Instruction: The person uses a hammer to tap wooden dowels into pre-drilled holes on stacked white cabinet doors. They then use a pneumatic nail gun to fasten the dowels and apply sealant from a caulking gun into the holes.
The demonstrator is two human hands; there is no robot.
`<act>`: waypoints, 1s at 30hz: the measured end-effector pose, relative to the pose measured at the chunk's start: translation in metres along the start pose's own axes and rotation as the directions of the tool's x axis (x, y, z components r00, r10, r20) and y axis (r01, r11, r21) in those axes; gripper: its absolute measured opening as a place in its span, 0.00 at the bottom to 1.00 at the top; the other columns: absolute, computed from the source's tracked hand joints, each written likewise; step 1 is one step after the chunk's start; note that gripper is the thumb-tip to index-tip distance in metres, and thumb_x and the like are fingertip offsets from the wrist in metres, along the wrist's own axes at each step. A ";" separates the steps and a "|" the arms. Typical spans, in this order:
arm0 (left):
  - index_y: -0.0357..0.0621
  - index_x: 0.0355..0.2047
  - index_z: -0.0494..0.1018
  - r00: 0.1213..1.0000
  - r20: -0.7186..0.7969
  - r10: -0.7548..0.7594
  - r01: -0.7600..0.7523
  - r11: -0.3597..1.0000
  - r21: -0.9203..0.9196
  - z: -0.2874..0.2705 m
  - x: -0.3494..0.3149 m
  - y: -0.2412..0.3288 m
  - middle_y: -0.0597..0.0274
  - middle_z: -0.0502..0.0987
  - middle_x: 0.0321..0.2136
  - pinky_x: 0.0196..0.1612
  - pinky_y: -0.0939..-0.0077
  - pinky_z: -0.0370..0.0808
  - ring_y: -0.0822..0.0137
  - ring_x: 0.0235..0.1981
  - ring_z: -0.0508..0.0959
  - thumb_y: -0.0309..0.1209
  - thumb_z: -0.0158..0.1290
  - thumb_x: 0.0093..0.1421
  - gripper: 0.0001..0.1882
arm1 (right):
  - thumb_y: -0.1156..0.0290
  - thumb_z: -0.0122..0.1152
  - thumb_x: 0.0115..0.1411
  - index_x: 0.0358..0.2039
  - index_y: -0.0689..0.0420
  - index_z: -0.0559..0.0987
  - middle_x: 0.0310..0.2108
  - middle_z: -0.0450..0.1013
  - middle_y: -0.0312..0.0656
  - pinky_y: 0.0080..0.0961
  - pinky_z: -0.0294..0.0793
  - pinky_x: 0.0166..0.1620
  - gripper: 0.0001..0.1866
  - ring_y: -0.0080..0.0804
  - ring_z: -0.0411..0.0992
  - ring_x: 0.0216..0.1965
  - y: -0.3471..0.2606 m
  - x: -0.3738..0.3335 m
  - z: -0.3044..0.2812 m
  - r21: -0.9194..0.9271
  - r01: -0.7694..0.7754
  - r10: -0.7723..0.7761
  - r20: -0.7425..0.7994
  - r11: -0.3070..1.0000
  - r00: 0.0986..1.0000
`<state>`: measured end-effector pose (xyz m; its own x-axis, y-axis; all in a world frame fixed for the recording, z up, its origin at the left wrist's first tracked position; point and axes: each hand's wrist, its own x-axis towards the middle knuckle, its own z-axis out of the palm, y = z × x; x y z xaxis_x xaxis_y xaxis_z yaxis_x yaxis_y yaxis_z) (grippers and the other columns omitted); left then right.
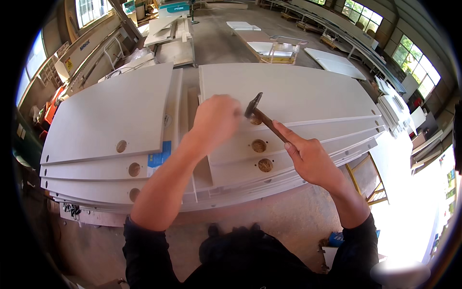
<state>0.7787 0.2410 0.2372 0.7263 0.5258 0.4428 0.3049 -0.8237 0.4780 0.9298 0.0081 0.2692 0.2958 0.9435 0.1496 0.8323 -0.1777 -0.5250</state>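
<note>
My right hand (310,158) is wrapped round the wooden handle of a hammer (270,125). The hammer's dark metal head is over the top white panel (308,91) of the right-hand stack, partly covering a round hole there. My left hand (217,118) is curled closed just left of the hammer head, above the same panel's left part. Its fingertips are blurred, and whatever they pinch is hidden. Lower panels jut out toward me in steps, showing round holes (259,145) with rough brown insides.
Left of my left arm lies another stepped stack of white panels (110,111), with a blue label (160,156). Beyond are a cart of boards (175,50) and a trolley (284,50). A yellow frame (366,178) stands right of the panels.
</note>
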 end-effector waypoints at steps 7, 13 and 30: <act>0.37 0.34 0.86 0.993 0.096 -0.073 0.076 0.997 -0.023 -0.012 0.001 -0.002 0.49 0.85 0.31 0.42 0.59 0.81 0.50 0.35 0.85 0.27 0.66 0.58 0.06 | 0.73 0.51 0.76 0.75 0.40 0.67 0.46 0.82 0.61 0.40 0.79 0.49 0.29 0.64 0.79 0.37 -0.004 -0.001 0.000 0.000 0.047 -0.047 -0.118 0.999 0.992; 0.36 0.33 0.85 0.978 0.143 -0.153 0.158 0.987 -0.024 -0.018 0.001 -0.003 0.47 0.85 0.32 0.42 0.59 0.80 0.49 0.35 0.85 0.26 0.66 0.58 0.06 | 0.74 0.53 0.74 0.75 0.43 0.68 0.44 0.81 0.61 0.44 0.79 0.47 0.30 0.67 0.79 0.38 -0.011 -0.003 -0.001 -0.020 0.001 -0.003 -0.084 1.000 0.996; 0.33 0.37 0.84 0.974 0.094 -0.205 0.211 0.976 -0.061 -0.034 -0.001 -0.002 0.47 0.86 0.31 0.41 0.62 0.81 0.54 0.34 0.86 0.23 0.63 0.61 0.06 | 0.72 0.52 0.72 0.76 0.40 0.65 0.26 0.75 0.59 0.49 0.76 0.37 0.32 0.63 0.76 0.30 -0.003 -0.001 0.004 -0.207 -0.027 0.036 0.039 0.978 0.999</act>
<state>0.7567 0.2491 0.2614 0.7030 0.6611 0.2622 0.4131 -0.6797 0.6061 0.9250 0.0085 0.2676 0.3069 0.9467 0.0976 0.9030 -0.2573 -0.3439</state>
